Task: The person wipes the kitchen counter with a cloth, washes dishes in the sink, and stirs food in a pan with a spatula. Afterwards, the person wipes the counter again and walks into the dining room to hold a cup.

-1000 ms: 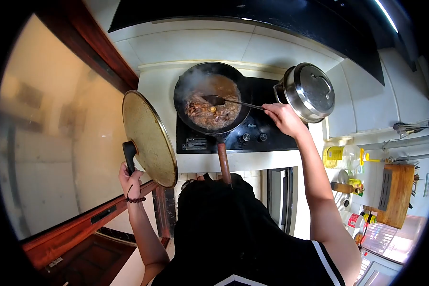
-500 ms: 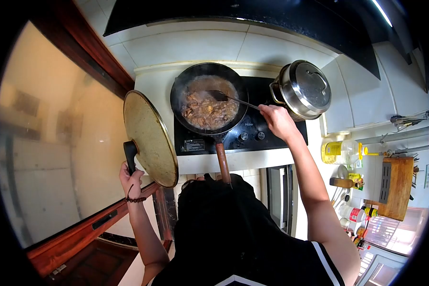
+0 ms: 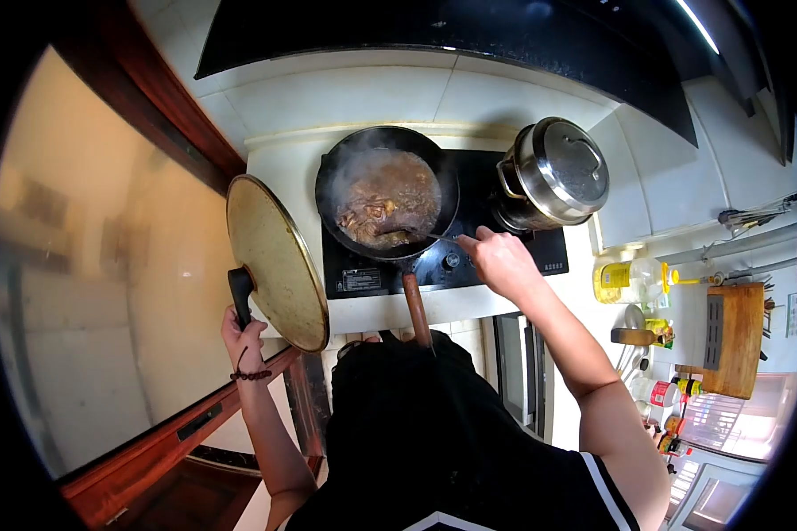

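My left hand (image 3: 245, 336) is closed round the black handle of a large pan lid (image 3: 279, 265), which is held tilted on edge left of the stove. A dark wok (image 3: 328, 217) with a brown wooden handle sits on the left of the hob. In it, chunks of brown food (image 3: 376, 199) lie in steaming, bubbling liquid. My right hand (image 3: 500, 263) grips the dark handle of a spatula (image 3: 441, 237) at the wok's lower right. The spatula's head is low in the food near the front rim, partly hidden by it.
A lidded steel pot (image 3: 562, 173) stands on the hob's right side. On the right counter are an oil bottle (image 3: 624, 281), other bottles and a wooden knife block (image 3: 737, 341). A range hood (image 3: 452, 26) hangs above; a wood-framed glass door (image 3: 106, 265) is at left.
My right hand has moved down and slightly left, bringing the spatula from the middle of the food to the wok's front side. The left hand still holds the lid in nearly the same place.
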A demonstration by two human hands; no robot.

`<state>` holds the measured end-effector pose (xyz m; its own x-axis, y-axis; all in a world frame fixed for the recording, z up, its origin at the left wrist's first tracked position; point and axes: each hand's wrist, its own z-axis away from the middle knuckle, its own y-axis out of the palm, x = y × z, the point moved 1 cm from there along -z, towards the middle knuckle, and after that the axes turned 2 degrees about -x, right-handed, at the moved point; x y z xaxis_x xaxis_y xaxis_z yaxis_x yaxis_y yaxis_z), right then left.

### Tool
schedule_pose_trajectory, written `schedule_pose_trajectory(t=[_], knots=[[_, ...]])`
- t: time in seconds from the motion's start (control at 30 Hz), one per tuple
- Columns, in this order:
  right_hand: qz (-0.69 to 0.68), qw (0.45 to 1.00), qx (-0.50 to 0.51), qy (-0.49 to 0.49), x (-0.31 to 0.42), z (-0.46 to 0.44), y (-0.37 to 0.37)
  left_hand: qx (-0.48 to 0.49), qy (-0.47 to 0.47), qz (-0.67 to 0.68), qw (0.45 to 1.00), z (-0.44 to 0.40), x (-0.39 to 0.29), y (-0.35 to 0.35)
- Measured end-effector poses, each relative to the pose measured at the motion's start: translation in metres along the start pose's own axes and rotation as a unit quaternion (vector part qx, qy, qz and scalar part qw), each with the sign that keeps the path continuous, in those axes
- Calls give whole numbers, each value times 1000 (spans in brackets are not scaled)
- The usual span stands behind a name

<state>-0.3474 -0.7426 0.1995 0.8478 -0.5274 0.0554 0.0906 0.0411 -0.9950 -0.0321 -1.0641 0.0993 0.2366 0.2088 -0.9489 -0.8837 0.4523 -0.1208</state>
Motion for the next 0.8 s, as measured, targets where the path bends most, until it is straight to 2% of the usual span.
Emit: schedule_pose_trajectory(t=[0.13,0.3,0.47,0.63,0.8], knots=[[-13,999,-33,35,-4,-14,29,13,2,17,1000,-1,2,-3],[-12,995,-60,76,3,-24,5,15,18,14,1000,-9,16,-9],[26,990,-137,22,9,-55,12,29,14,26,999,-13,19,-12],[50,993,-103,0,18,-61,31,45,10,25,999,-19,19,-18],[57,996,-68,20,-2,-25,28,52,21,8,998,-34,35,-28]])
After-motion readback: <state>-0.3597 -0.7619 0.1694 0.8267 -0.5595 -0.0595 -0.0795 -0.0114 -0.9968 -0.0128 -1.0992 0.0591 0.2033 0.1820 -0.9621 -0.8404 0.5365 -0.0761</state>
